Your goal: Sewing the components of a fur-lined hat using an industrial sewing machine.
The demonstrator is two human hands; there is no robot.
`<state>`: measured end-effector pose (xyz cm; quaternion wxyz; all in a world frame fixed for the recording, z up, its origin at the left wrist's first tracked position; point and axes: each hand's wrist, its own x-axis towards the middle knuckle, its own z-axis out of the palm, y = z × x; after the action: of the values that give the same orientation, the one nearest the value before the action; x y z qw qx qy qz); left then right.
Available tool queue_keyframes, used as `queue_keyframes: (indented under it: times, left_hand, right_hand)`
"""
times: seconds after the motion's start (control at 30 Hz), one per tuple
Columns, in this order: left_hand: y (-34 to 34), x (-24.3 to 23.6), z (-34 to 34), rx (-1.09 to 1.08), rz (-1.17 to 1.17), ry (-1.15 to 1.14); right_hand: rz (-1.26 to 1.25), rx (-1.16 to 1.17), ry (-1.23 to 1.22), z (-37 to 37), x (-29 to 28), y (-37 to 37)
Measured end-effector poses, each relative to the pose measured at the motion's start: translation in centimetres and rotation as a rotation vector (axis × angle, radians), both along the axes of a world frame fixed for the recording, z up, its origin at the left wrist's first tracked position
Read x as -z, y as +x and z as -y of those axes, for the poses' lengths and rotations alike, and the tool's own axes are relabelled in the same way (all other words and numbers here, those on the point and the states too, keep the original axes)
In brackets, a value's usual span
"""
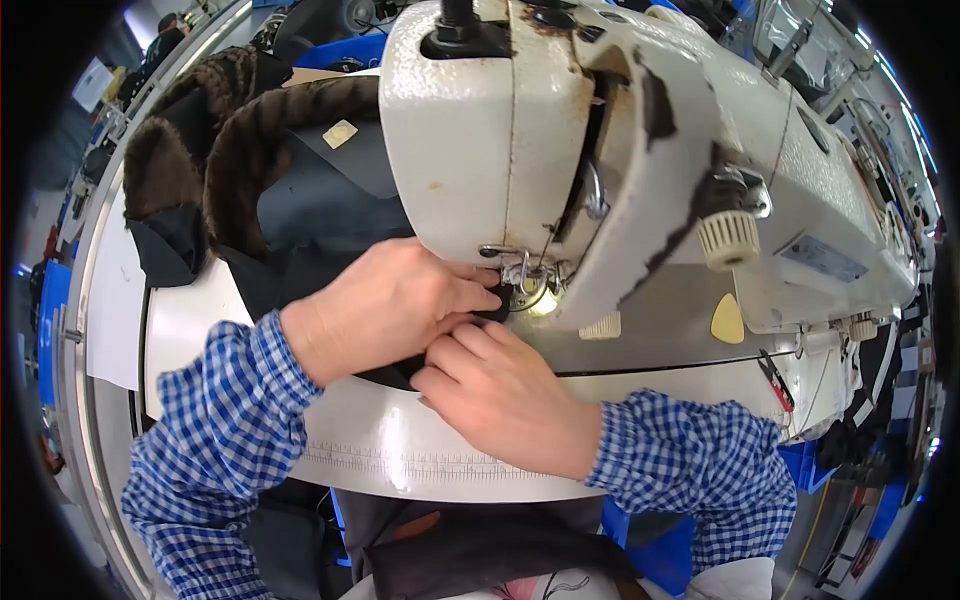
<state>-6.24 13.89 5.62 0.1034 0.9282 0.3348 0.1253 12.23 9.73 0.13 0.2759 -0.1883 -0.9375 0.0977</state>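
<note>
A white sewing machine (450, 150) with worn, rusty edges stands over the work, its presser foot (530, 285) lit by a small lamp. My left hand (390, 295) has its fingertips closed on dark fabric (270, 275) just left of the foot. My right hand (500, 390) is just below, fingers curled onto the edge of the same fabric, its fingertips partly hidden. The fabric runs left into brown fur-lined pieces (235, 170) with grey-blue panels and a small pale tag (340, 133).
Red-handled snips (778, 390) and a yellow triangular piece (727, 318) lie right of the machine. A ruler scale runs along the white table (400, 470). Blue bins (660, 545) sit below and beside it. Another person (165, 45) is in the far upper left.
</note>
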Motion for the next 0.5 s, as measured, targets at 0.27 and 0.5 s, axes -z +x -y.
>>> queue_keyframes:
  times: [0.27, 0.5]
  left_hand:
    - [-0.6, 2.9, 1.8, 0.046, -0.037, 0.279]
    - [-2.0, 3.2, 1.3, 0.065, 0.073, 0.159]
  right_hand:
    - [-0.09, -0.348, -0.11, 0.0, 1.2, 4.5]
    - [0.091, -0.073, 0.096, 1.3, -0.1, 5.2]
